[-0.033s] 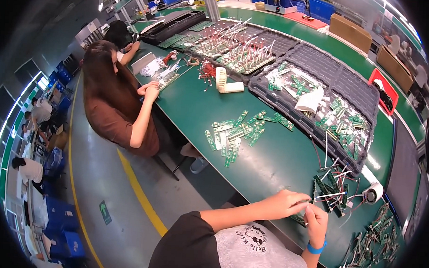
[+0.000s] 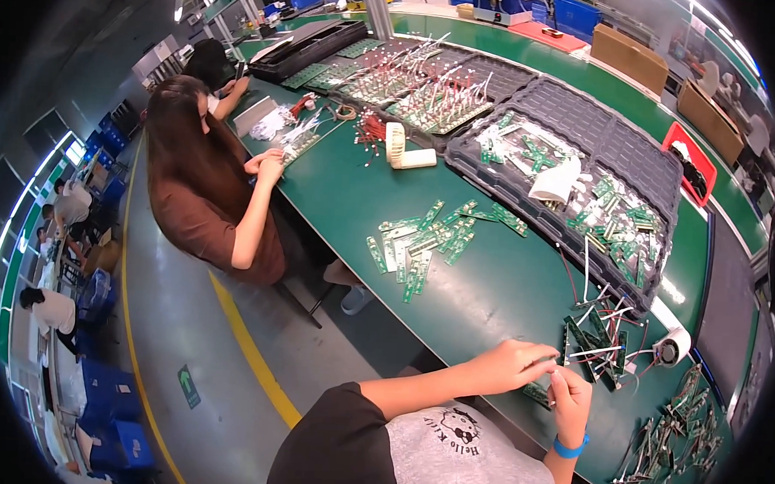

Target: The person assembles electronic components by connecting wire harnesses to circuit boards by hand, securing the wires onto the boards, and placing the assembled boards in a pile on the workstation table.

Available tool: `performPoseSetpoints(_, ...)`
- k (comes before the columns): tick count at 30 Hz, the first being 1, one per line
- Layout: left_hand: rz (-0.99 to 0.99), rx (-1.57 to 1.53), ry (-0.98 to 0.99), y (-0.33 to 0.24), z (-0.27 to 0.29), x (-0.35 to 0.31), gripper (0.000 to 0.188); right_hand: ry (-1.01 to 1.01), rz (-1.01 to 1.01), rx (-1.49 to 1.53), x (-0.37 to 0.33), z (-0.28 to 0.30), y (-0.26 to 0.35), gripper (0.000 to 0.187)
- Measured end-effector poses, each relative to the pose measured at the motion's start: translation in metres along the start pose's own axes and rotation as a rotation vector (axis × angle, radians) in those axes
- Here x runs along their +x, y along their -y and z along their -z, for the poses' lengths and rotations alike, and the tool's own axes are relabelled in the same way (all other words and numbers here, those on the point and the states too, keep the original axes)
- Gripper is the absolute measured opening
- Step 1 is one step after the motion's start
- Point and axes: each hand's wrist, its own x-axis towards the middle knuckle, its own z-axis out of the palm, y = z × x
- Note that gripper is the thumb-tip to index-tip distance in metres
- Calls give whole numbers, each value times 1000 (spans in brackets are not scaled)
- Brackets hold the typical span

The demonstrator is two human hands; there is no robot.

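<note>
My left hand (image 2: 510,365) and my right hand (image 2: 571,397), which wears a blue wristband, meet at the near edge of the green workbench (image 2: 489,290). Both pinch a small green circuit board (image 2: 537,393) with a thin white wire on it, fingertips close together. Just beyond my hands lies a heap of green boards with white and red wires (image 2: 595,338). A white tape roll (image 2: 673,348) lies to the right of that heap.
Loose green board strips (image 2: 422,239) are spread mid-bench. Black trays (image 2: 572,164) with boards fill the far side. More wired boards (image 2: 673,436) pile at the lower right. A long-haired co-worker in a brown shirt (image 2: 208,195) sits at the left, hands on the bench.
</note>
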Motion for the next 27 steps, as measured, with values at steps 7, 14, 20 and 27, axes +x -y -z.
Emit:
performPoseSetpoints(7,-119,201,-3,0,-10,2,26,-36,-52,73,0,0,6,17)
performPoseSetpoints(14,-216,470,69,-1,-12,4,26,43,-13,-32,1,7,-11,19)
performPoseSetpoints(20,-195,165,-33,5,-16,7,26,59,-78,151,-3,12,-6,18)
performPoseSetpoints(27,-181,265,64,0,-9,2,26,120,-97,155,-2,13,-5,19)
